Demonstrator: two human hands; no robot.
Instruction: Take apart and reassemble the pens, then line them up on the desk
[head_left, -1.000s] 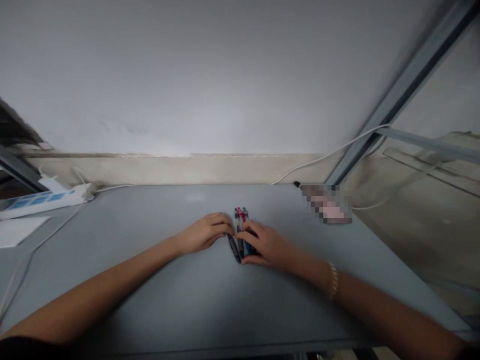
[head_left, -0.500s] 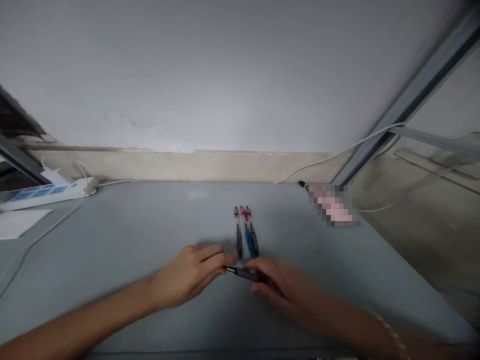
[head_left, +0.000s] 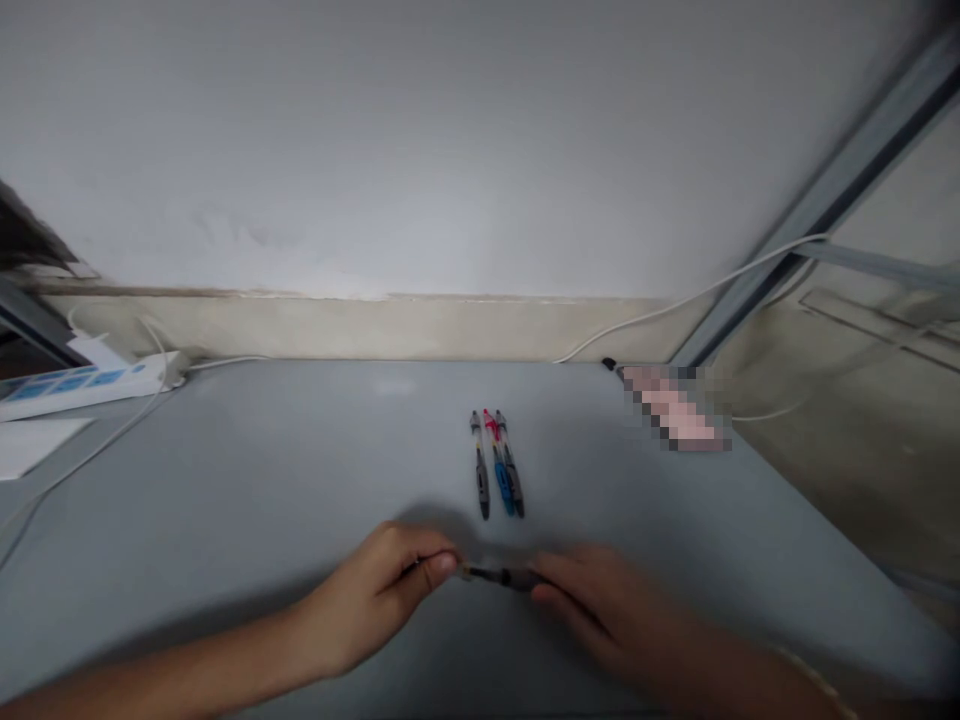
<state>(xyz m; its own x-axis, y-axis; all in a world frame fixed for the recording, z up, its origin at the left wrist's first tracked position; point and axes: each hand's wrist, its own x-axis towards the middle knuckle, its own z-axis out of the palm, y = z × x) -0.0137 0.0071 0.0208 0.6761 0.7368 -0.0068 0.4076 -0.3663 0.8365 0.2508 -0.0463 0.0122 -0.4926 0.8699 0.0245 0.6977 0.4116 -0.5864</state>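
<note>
Between my two hands a dark pen (head_left: pixel 517 579) lies nearly level, a little above the table. My right hand (head_left: pixel 600 595), blurred, is closed round its thick grey-black part. The thumb and fingers of my left hand (head_left: pixel 401 580) pinch the pen's thinner left end, where a small pale yellowish bit shows; whether the pen is whole or in two parts I cannot tell. Just beyond the hands, three pens lie side by side, pointing away: a grey-black pen (head_left: pixel 482 485), a blue pen with a red top (head_left: pixel 503 485) and another grey-black pen (head_left: pixel 514 487). The last two touch or nearly touch.
On the grey table (head_left: pixel 300 450), a white power strip (head_left: pixel 97 385) with blue sockets and a white flat item (head_left: pixel 37 445) sit at the left, crossed by a white cable. A pixelated pink object (head_left: pixel 679 410) lies at the back right, near a metal post (head_left: pixel 757 265). A wall stands behind.
Both hands have come slightly nearer to me, away from the three lying pens. My left hand has turned so that its thumb shows, and the held pen has moved with them.
</note>
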